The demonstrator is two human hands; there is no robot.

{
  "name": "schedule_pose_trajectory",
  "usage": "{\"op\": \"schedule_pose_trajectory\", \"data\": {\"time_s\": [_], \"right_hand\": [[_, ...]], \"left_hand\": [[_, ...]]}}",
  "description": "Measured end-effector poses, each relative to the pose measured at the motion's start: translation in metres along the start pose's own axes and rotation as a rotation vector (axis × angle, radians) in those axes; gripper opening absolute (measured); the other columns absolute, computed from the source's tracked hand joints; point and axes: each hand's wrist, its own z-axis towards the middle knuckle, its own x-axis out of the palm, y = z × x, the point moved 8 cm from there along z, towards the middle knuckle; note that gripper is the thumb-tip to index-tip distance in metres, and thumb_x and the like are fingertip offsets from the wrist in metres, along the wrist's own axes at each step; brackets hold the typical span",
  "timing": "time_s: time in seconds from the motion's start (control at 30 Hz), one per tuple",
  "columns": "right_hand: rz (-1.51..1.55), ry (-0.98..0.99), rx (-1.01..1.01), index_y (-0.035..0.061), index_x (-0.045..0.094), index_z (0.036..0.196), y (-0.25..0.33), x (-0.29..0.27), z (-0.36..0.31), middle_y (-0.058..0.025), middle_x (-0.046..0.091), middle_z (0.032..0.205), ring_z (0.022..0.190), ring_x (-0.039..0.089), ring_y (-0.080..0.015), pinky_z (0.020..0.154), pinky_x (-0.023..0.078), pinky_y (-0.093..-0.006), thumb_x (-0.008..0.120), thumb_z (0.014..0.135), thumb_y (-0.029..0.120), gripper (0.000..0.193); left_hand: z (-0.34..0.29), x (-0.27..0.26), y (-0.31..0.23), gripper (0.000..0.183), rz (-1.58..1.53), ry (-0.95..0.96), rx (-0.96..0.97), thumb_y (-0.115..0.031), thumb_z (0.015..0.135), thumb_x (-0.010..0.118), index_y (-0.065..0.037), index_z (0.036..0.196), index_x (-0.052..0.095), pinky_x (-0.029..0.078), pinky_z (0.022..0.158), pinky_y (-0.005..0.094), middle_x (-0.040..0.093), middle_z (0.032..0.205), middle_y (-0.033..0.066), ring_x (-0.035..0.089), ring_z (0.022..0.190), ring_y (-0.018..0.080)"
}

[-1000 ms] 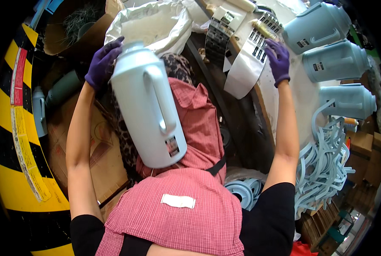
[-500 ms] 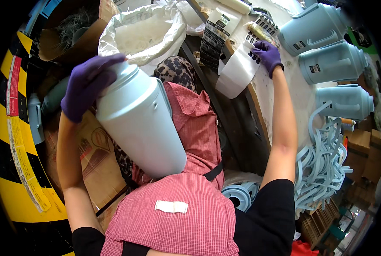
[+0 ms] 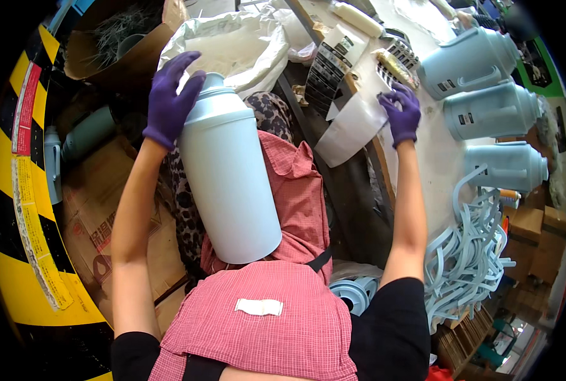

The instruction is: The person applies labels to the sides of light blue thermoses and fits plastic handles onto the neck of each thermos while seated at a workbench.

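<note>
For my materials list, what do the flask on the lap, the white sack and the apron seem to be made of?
Flask: probably plastic, satin; even pale-blue colour, soft highlights, though painted metal is possible.
White sack: likely thin plastic, slightly shiny; its rim is crumpled.
Apron: woven cloth, matte; fine check and soft folds.

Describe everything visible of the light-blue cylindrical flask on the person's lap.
The light-blue cylindrical flask looks like smooth plastic. Its straight body narrows through a ridged shoulder to a short neck; no handle or label shows. It rests tilted on the red checked cloth apron, base toward the wearer, neck pointing away. The purple-gloved left hand, spread open, appears to touch it near the neck.
</note>
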Motion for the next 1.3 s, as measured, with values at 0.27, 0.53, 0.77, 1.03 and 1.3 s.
{"op": "schedule_pose_trajectory", "data": {"time_s": [0.27, 0.53, 0.77, 1.03, 1.3], "right_hand": [[1.239, 0.278, 0.584, -0.0054, 0.077, 0.100, 0.191, 0.039, -0.104, -0.0115, 0.058, 0.136, 0.132, 0.054, -0.0230, 0.117, 0.036, -0.0371, 0.076, 0.082, -0.008, 0.019], [1.410, 0.286, 0.720, -0.0058, 0.077, 0.100, 0.283, 0.088, -0.105, -0.0110, 0.051, 0.141, 0.127, 0.054, -0.0145, 0.092, 0.050, -0.0240, 0.074, 0.086, -0.005, 0.014], [1.250, 0.271, 0.710, -0.0043, 0.078, 0.096, 0.287, 0.115, -0.111, -0.0114, 0.053, 0.136, 0.129, 0.052, -0.0169, 0.097, 0.048, -0.0275, 0.080, 0.085, 0.002, 0.013], [0.946, 0.254, 0.552, 0.0017, 0.079, 0.091, 0.279, 0.123, -0.105, -0.0122, 0.061, 0.123, 0.123, 0.054, -0.0228, 0.106, 0.042, -0.0369, 0.083, 0.081, 0.008, 0.012], [0.836, 0.262, 0.481, 0.0032, 0.077, 0.087, 0.282, 0.125, -0.099, -0.0097, 0.064, 0.109, 0.118, 0.055, -0.0238, 0.105, 0.042, -0.0374, 0.081, 0.081, 0.009, 0.009]], "left_hand": [[-0.119, -0.049, -0.069, 0.028, -0.205, -0.220, -0.216, -0.027, 0.102, 0.061, -0.003, 0.112, 0.071, 0.043, 0.107, 0.0419, 0.065, 0.124, 0.0146, 0.056, 0.122, 0.0308], [-0.103, -0.046, -0.084, 0.018, -0.177, -0.073, -0.359, -0.024, 0.083, 0.074, -0.009, 0.092, 0.076, 0.035, 0.107, 0.0405, 0.063, 0.127, 0.0137, 0.049, 0.123, 0.0294], [-0.099, -0.041, -0.056, 0.008, -0.089, -0.031, -0.354, -0.015, 0.081, 0.069, -0.007, 0.082, 0.071, 0.037, 0.106, 0.0391, 0.062, 0.117, 0.0097, 0.047, 0.119, 0.0273], [-0.093, -0.040, -0.050, 0.013, 0.249, -0.078, -0.299, -0.026, 0.072, 0.077, -0.015, 0.075, 0.071, 0.039, 0.096, 0.0476, 0.061, 0.108, 0.0046, 0.050, 0.115, 0.0312], [-0.088, -0.037, -0.054, 0.018, 0.476, -0.061, -0.234, -0.031, 0.074, 0.076, -0.014, 0.073, 0.069, 0.042, 0.089, 0.0486, 0.062, 0.107, 0.0037, 0.053, 0.108, 0.0296]]}}
